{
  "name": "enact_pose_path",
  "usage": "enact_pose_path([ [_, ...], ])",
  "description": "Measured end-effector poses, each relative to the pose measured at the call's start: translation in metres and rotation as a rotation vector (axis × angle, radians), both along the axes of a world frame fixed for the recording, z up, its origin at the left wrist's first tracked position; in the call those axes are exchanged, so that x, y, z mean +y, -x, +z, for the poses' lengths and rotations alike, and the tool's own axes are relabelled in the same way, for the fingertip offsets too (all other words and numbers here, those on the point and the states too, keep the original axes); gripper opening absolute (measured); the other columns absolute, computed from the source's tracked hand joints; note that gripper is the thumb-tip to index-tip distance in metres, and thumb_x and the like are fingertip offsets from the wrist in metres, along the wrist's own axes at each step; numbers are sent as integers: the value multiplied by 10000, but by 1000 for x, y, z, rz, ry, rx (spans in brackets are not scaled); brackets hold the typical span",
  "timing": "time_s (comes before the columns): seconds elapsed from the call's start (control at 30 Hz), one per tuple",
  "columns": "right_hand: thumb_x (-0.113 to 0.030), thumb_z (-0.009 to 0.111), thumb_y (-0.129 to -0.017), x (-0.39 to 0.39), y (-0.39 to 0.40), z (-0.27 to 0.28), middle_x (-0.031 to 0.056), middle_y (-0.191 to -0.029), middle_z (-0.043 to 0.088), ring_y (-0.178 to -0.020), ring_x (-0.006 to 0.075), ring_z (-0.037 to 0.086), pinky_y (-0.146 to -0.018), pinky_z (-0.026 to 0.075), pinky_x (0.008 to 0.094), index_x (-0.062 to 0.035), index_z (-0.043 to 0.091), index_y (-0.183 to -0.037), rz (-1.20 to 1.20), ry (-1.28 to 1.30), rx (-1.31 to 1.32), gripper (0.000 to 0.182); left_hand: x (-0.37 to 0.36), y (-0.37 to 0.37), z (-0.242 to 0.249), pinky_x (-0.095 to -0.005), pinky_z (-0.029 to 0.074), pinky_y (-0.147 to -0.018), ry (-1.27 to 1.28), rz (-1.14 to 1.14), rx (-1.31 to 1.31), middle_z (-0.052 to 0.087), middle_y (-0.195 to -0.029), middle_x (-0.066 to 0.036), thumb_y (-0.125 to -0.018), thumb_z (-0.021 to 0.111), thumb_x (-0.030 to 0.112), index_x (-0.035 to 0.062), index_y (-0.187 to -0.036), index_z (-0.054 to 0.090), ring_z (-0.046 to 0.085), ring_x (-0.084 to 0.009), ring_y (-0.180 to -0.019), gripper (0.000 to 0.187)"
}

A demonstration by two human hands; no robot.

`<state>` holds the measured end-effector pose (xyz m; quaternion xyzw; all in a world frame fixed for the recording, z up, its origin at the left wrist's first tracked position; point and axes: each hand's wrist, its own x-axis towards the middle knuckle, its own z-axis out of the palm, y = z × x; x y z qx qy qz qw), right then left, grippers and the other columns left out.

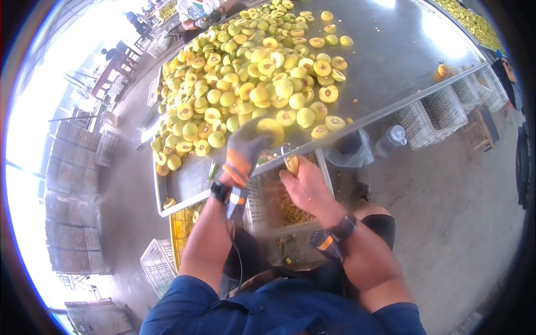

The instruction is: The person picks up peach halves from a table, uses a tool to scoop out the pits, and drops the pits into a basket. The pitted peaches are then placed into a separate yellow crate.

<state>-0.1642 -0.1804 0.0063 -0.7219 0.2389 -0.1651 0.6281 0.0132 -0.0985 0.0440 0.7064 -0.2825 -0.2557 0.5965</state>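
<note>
My left hand [245,149], in a grey glove with an orange cuff, is closed around a yellow-green peach half [271,132], blurred by motion, above the table's near edge. Bare, my right hand [308,187] grips the wooden handle of a pitting tool [291,162], whose small metal loop points up close to the peach half. Just beyond my hands lies a large heap of peach halves [223,97] on the metal table [379,72]; several show brown pits or hollows. Below my right hand stands a pale crate [262,209] with brown pits and scraps in it.
A yellow crate [179,231] and a white crate [158,265] stand at lower left. Right of my hands are a plastic bag [352,151], a clear jug [392,138] and white crates [432,117] under the raised table rim. Another person's gloved hands [209,19] are at the far side.
</note>
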Motion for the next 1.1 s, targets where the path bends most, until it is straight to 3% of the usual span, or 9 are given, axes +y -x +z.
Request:
enact_pose_path([
  [0.27, -189, 656, -946, 12, 3, 1, 308, -1003, 718, -1014, 523, 673, -864, 534, 522, 43, 627, -1173, -7, 142, 75, 326, 26, 58, -28, -307, 590, -824, 136, 227, 109, 769, -1066, -132, -888, 756, 18, -53, -1238, 686, 727, -185, -945, 364],
  [0.33, -185, 655, -948, 14, 2, -3, 307, -998, 719, -1018, 521, 674, -858, 531, 523, 44, 622, -1168, -20, 189, 100, 319, 30, 63, -34, -306, 575, -812, 103, 221, -60, 756, -1032, -119, -915, 775, 55, -49, -1212, 682, 707, -168, -916, 328],
  [0.53, -126, 608, -946, 14, -6, -27, 320, -1029, 699, -951, 514, 652, -834, 530, 515, 51, 653, -1086, 171, -127, -97, 230, 36, 73, -46, -299, 569, -766, 85, 303, 13, 750, -1013, -127, -935, 809, 92, -46, -1178, 673, 697, -152, -896, 310],
  [0.63, -150, 607, -971, 23, -7, -26, 291, -961, 716, -926, 491, 674, -829, 547, 530, 44, 653, -1034, -15, 263, 5, 209, 34, 71, -51, -286, 564, -724, 33, 358, -19, 754, -1009, -134, -931, 829, 110, -57, -1159, 671, 694, -157, -865, 325],
  [0.73, -152, 639, -974, -2, -23, -61, 318, -1003, 712, -993, 529, 672, -847, 542, 560, 35, 625, -1129, 366, 503, -265, 243, 37, 67, -59, -287, 588, -769, 111, 413, 46, 767, -1036, -122, -920, 830, 82, -65, -1167, 695, 704, -137, -896, 317],
  [0.8, -164, 642, -986, 19, -17, -34, 343, -1031, 705, -1055, 557, 653, -864, 535, 579, 31, 605, -1177, 95, 270, 67, 275, 39, 70, -58, -314, 586, -830, 98, 409, 41, 771, -1058, -146, -911, 835, 80, -44, -1190, 679, 710, -165, -931, 343],
  [0.9, -165, 645, -987, 19, -18, -15, 352, -1035, 701, -1084, 568, 637, -877, 535, 573, 42, 609, -1147, 72, 278, 228, 264, 42, 61, -76, -325, 583, -882, 113, 424, -78, 779, -1099, -150, -901, 844, 95, -31, -1213, 687, 725, -175, -974, 372],
  [1.0, -179, 640, -993, 23, -17, -10, 360, -1017, 699, -1063, 569, 642, -871, 532, 579, 52, 606, -1121, 79, 256, 153, 265, 49, 63, -65, -333, 580, -904, 49, 394, -107, 782, -1111, -153, -896, 848, 108, -26, -1218, 689, 730, -186, -999, 382],
  [1.1, -253, 621, -1009, 7, -21, -25, 342, -974, 707, -986, 560, 662, -810, 529, 597, 25, 626, -1145, 341, -134, 53, 309, 52, 60, -50, -339, 577, -910, 4, 365, -155, 782, -1107, -155, -894, 853, 128, -23, -1211, 691, 733, -196, -1009, 387],
])
